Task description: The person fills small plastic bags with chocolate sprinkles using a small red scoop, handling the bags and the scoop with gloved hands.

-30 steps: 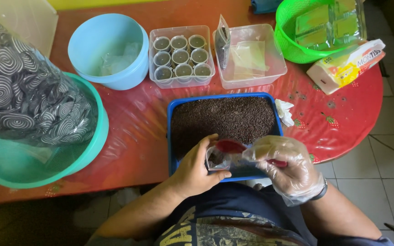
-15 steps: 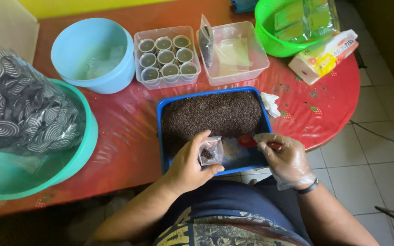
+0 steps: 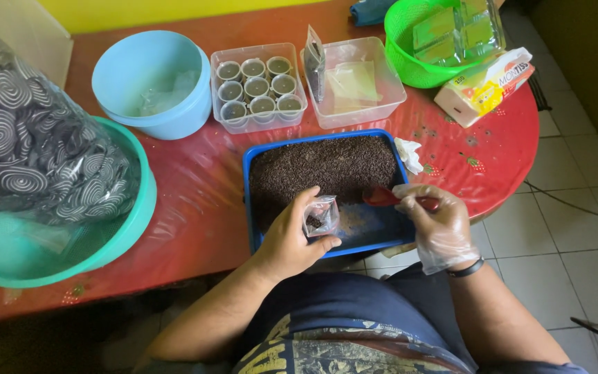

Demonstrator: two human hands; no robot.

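While the left hand [image 3: 291,242] pinches a small clear plastic bag [image 3: 321,217] by its mouth, fingers curled around it, the bag sits over the near, scraped-bare corner of the blue tray [image 3: 252,208], with a little dark material inside. At about three o'clock from the bag, the right hand [image 3: 439,228], in a thin clear glove with a dark band at the wrist, is clenched around the handle of a red scoop [image 3: 386,198], whose bowl points toward nine o'clock, just beside the bag but not clearly touching it. Dark brown granules [image 3: 327,170] fill the far part of the tray. At twelve o'clock from the tray stand two clear containers side by side: one holding rows of small lidded cups [image 3: 256,88], the other with flat clear pouches [image 3: 354,83]. A light blue bowl [image 3: 148,83] sits at eleven o'clock, and a teal basin [image 3: 126,235] with a bag of black spiral coils [image 3: 36,152] lies at nine o'clock. A green basket [image 3: 410,62] and a tissue pack [image 3: 484,84] are at one o'clock; a crumpled white tissue [image 3: 408,154] touches the tray's right rim. Everything rests on a red table [image 3: 195,194].
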